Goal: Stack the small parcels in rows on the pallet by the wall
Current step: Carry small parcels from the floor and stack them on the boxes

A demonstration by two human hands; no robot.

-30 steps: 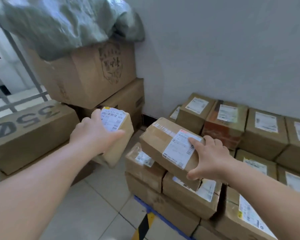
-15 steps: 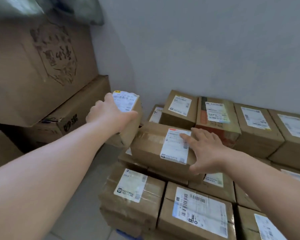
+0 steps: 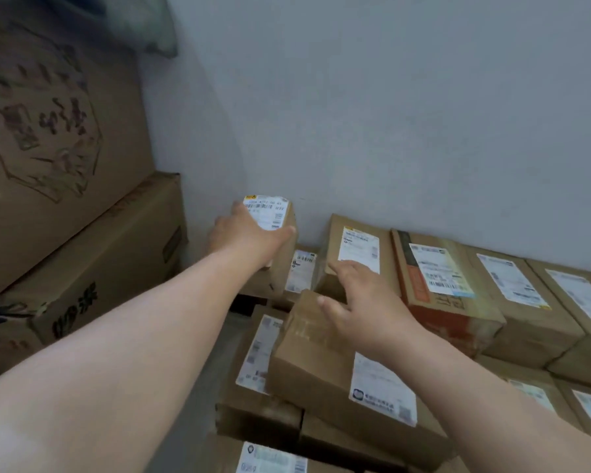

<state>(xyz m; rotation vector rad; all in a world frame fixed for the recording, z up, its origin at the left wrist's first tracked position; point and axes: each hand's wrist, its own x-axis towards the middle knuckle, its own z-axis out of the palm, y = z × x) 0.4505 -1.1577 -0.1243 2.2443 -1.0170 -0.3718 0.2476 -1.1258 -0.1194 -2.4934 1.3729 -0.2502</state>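
Observation:
My left hand (image 3: 249, 233) grips a small brown parcel (image 3: 282, 264) by its top, which carries a white label. It holds the parcel upright above the left end of the back row, close to the wall corner. My right hand (image 3: 362, 298) rests with spread fingers on the far end of a flat taped parcel (image 3: 314, 356), which lies askew on top of the stacked parcels. Its fingertips reach the labelled parcel (image 3: 359, 247) standing against the wall. The pallet itself is hidden under the parcels.
A row of labelled parcels (image 3: 512, 288) runs along the grey wall (image 3: 389, 114) to the right, one of them with orange print (image 3: 437, 302). Two large cartons (image 3: 55, 138) stand stacked at the left, a grey-green bag (image 3: 147, 25) on top. A narrow floor gap separates them from the parcels.
My left hand has carried the small parcel forward toward the wall corner. My right hand has set the flat parcel down on the stack and slid to its far end.

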